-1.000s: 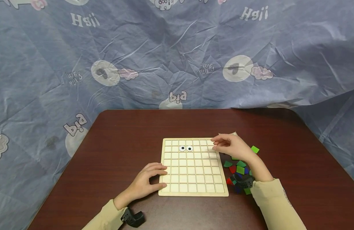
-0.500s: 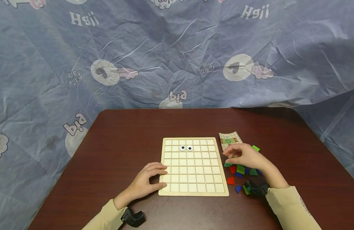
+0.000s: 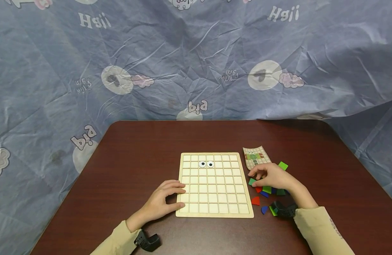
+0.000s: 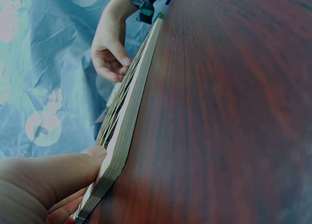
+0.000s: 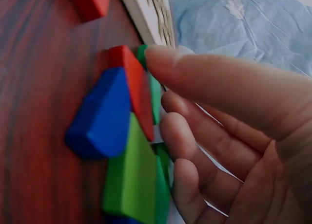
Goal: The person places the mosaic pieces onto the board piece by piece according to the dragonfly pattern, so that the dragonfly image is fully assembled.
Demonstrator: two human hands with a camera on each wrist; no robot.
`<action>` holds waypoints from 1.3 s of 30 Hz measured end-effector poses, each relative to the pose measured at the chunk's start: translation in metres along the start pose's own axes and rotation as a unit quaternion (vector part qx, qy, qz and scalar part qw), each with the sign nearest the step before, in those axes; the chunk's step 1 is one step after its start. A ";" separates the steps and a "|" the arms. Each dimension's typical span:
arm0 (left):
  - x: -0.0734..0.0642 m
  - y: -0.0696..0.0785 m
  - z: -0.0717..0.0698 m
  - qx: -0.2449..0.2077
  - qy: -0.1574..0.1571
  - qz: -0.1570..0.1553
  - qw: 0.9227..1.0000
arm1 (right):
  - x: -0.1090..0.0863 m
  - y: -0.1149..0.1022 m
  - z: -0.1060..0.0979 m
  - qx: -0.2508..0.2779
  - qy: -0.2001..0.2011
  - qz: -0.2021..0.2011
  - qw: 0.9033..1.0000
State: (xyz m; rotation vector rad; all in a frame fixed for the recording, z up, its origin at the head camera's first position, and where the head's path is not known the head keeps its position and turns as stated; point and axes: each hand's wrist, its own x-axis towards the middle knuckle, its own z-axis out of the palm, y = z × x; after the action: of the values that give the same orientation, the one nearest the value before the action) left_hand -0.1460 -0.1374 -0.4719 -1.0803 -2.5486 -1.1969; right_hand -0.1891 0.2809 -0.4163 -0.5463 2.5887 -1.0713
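Observation:
A pale wooden grid board (image 3: 215,180) lies on the table with two white eye pieces (image 3: 206,164) in its upper squares. My left hand (image 3: 162,198) rests on the board's left edge, fingers and thumb spread; the left wrist view shows the thumb (image 4: 68,173) on the rim. Right of the board, my right hand (image 3: 272,176) is over a pile of coloured pieces. Its thumb tip touches a green piece (image 3: 252,181), while the fingertips stand apart from the thumb. Red (image 5: 134,87), blue (image 5: 102,117) and light green (image 5: 129,175) blocks lie close by in the right wrist view.
A small picture card (image 3: 255,156) with a green and red figure lies at the board's upper right. Loose red (image 3: 255,200) and blue (image 3: 264,209) pieces are nearer the front. The dark wooden table (image 3: 145,148) ends at a printed blue cloth (image 3: 170,60).
My right hand has left the board's upper right corner and come right and down to the pile, uncovering the card. The green piece under its thumb has turned. My left hand is still.

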 end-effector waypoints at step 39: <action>0.000 0.001 -0.001 0.001 0.002 0.004 1.000 | 0.008 -0.010 0.003 0.007 0.044 -0.029 0.999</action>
State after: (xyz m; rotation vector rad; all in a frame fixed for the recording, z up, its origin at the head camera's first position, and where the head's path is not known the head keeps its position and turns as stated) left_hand -0.1458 -0.1378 -0.4702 -1.0860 -2.5392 -1.1920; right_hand -0.1923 0.2693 -0.4126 -0.5884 2.6532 -1.1561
